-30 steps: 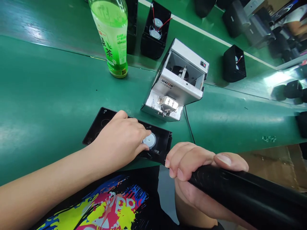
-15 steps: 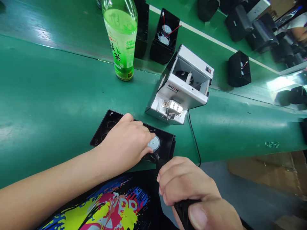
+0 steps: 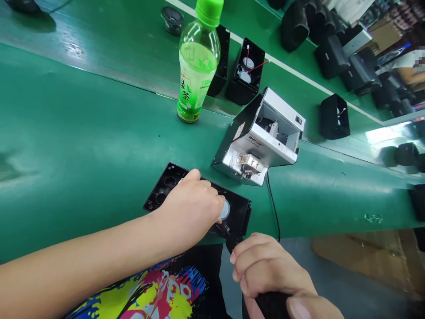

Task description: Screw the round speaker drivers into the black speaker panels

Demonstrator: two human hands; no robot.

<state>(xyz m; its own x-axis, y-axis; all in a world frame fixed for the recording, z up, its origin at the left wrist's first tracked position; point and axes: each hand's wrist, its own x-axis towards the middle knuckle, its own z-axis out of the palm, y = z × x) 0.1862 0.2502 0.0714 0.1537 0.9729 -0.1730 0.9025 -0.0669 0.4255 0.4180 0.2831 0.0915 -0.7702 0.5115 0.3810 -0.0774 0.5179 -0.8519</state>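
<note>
A black plastic panel (image 3: 166, 184) lies flat on the green bench near its front edge. My left hand (image 3: 192, 208) presses down on the panel, fingers curled beside a round silver part (image 3: 225, 210) set in it. My right hand (image 3: 268, 274) is wrapped round a black electric screwdriver (image 3: 270, 305). The tool's tip (image 3: 227, 230) touches the panel just below the silver part.
A silver screw feeder box (image 3: 262, 141) with a black cable stands behind the panel. A green tea bottle (image 3: 195, 66) stands to its left. Several black speaker housings (image 3: 334, 117) sit on the conveyor belt (image 3: 99, 53) behind. Another person's arm shows at the far right.
My right hand swung the screwdriver from lying sideways to upright and brought its tip down onto the panel. The view tilted, my left hand stayed on the panel.
</note>
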